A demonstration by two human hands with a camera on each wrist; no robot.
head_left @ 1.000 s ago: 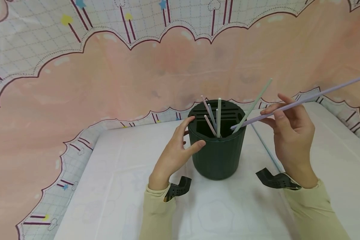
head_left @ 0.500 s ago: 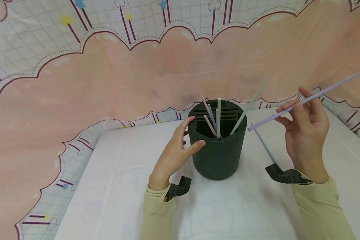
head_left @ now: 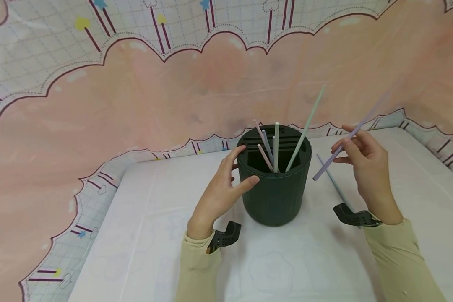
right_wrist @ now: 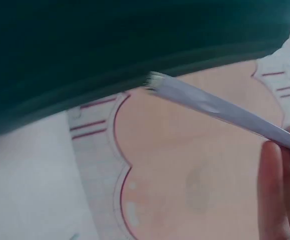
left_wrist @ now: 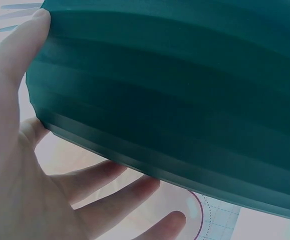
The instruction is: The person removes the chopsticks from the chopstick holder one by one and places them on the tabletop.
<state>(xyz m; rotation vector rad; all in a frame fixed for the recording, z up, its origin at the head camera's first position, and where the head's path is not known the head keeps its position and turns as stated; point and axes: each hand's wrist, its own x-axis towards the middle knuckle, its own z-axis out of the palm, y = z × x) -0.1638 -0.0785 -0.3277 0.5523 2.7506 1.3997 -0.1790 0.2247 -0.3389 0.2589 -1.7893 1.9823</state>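
Pinching a slender lilac rod (right_wrist: 215,106), pale-ended only in right-wrist view, the right hand (head_left: 370,170) slants it tip-down beside the dark-green cylindrical container (head_left: 272,199) gripped by the left hand (head_left: 219,191).

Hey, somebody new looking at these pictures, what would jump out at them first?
Probably the dark green, ridged round container on the white-covered table, with thin pastel sticks poking from its opening and the left-hand grip on its left side. Next, the long, thin lilac stick slanting up from the right-hand grip, its lower end right of the container. Behind, a peach backdrop with dark scalloped outlines.
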